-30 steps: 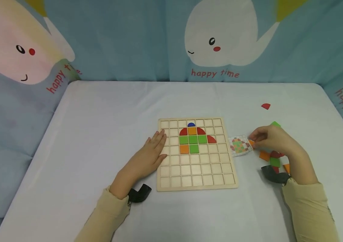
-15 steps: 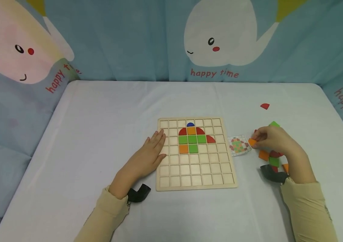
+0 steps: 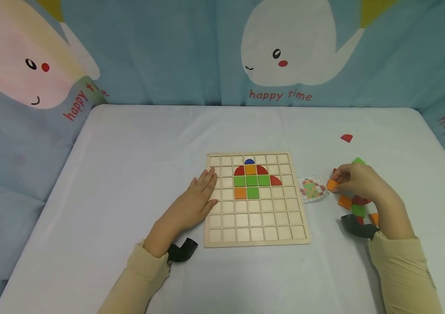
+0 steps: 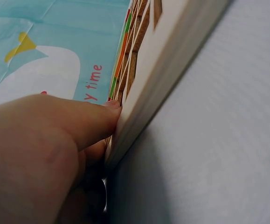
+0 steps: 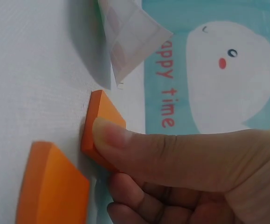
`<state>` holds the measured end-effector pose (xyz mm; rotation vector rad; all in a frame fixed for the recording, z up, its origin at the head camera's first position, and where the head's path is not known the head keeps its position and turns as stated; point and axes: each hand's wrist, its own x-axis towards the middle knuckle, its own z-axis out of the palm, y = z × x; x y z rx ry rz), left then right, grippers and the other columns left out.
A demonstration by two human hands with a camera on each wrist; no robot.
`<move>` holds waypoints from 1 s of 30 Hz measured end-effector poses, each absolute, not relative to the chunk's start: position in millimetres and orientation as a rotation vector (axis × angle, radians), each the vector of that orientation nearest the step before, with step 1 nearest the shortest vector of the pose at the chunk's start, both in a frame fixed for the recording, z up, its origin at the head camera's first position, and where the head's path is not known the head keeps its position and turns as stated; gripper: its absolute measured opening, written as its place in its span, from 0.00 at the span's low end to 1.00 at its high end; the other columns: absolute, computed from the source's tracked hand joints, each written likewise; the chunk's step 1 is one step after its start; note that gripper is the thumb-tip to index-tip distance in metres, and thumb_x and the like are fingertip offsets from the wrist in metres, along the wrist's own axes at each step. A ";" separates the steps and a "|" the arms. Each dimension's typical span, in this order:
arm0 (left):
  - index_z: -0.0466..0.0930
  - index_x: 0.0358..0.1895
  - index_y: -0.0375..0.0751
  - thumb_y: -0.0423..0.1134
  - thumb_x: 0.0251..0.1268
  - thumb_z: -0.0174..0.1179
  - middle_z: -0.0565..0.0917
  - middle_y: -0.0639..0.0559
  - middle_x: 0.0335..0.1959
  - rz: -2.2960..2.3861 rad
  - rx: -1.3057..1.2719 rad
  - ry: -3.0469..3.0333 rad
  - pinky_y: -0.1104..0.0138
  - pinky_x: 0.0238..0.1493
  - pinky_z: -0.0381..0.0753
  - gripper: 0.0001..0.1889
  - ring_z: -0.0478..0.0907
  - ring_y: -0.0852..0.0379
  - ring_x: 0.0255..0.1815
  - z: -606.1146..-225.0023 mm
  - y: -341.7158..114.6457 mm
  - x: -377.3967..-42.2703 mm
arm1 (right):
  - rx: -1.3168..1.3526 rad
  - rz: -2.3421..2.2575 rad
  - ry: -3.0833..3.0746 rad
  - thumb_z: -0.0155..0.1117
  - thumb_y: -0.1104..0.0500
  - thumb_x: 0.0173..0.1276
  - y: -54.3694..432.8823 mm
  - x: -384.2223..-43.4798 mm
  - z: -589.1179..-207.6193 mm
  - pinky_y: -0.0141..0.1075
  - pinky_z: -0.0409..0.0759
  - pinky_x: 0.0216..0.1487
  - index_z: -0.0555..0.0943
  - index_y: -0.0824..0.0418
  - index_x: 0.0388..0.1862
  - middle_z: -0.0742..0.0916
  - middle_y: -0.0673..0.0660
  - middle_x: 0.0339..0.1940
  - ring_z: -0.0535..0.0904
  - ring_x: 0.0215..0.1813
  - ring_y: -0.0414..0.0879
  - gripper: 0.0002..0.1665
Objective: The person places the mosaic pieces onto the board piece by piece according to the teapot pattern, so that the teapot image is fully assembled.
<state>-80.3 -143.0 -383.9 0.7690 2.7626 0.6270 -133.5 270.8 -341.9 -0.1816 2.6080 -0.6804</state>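
In the head view my left hand [image 3: 195, 198] lies with fingers straight on the left edge of a wooden grid board [image 3: 297, 242]. Its thumb [image 4: 102, 116] touches the board's rim in the left wrist view. Coloured tiles sit in the upper cells: a blue half-round [image 3: 249, 162], red quarter-rounds [image 3: 275, 180], green squares [image 3: 251, 180] and orange squares [image 3: 240, 193]. My right hand [image 3: 360, 181] pinches an orange square tile [image 3: 332, 186] at the tabletop, with the thumb over its face in the right wrist view. Beside this tile lies a small pattern card [image 3: 312, 189], one corner lifted.
Near my right wrist lie loose tiles, among them an orange tile [image 3: 345, 202] and a green tile [image 3: 358, 211]. A red quarter-round tile [image 3: 347, 138] lies apart towards the back. A printed curtain [image 3: 191, 52] hangs behind the white table [image 3: 148, 144].
The orange tile under my right fingers has shifted slightly right, away from the card's edge, and shows more fully. My left hand and the tiles on the board stay as they were.
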 end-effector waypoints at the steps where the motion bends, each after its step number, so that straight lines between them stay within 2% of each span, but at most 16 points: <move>1: 0.50 0.71 0.26 0.41 0.72 0.49 0.46 0.38 0.74 0.625 0.771 2.763 0.49 0.71 0.46 0.32 0.40 0.44 0.75 -383.5 -142.1 -80.7 | -0.187 -0.675 2.614 0.72 0.64 0.54 271.9 -133.4 -341.5 0.38 0.76 0.37 0.79 0.67 0.36 0.83 0.54 0.31 0.77 0.35 0.48 0.13; 8: 0.51 0.71 0.26 0.41 0.72 0.49 0.47 0.37 0.74 0.626 0.759 2.759 0.49 0.70 0.46 0.32 0.41 0.43 0.75 -383.0 -140.4 -78.2 | -0.204 -0.699 2.611 0.71 0.65 0.54 270.2 -131.7 -341.6 0.35 0.75 0.33 0.78 0.68 0.34 0.82 0.53 0.29 0.75 0.32 0.47 0.12; 15: 0.51 0.71 0.27 0.41 0.72 0.49 0.48 0.38 0.74 0.615 0.768 2.783 0.49 0.70 0.48 0.32 0.42 0.43 0.75 -384.4 -141.3 -77.2 | -0.216 -0.699 2.631 0.71 0.64 0.54 269.0 -129.4 -341.9 0.36 0.74 0.33 0.78 0.65 0.33 0.81 0.53 0.29 0.74 0.32 0.48 0.11; 24: 0.50 0.71 0.26 0.42 0.73 0.48 0.46 0.37 0.75 0.614 0.771 2.764 0.49 0.71 0.46 0.32 0.41 0.43 0.75 -383.4 -141.9 -78.0 | -0.221 -0.698 2.681 0.70 0.61 0.57 270.7 -131.0 -334.5 0.38 0.74 0.38 0.82 0.66 0.37 0.84 0.52 0.32 0.76 0.36 0.47 0.11; 30: 0.50 0.71 0.26 0.42 0.73 0.48 0.46 0.37 0.74 0.603 0.760 2.761 0.49 0.71 0.46 0.32 0.40 0.43 0.75 -381.5 -141.5 -77.3 | -0.186 -0.716 2.722 0.68 0.63 0.59 265.8 -127.5 -326.3 0.37 0.75 0.35 0.82 0.66 0.38 0.85 0.53 0.31 0.78 0.36 0.48 0.09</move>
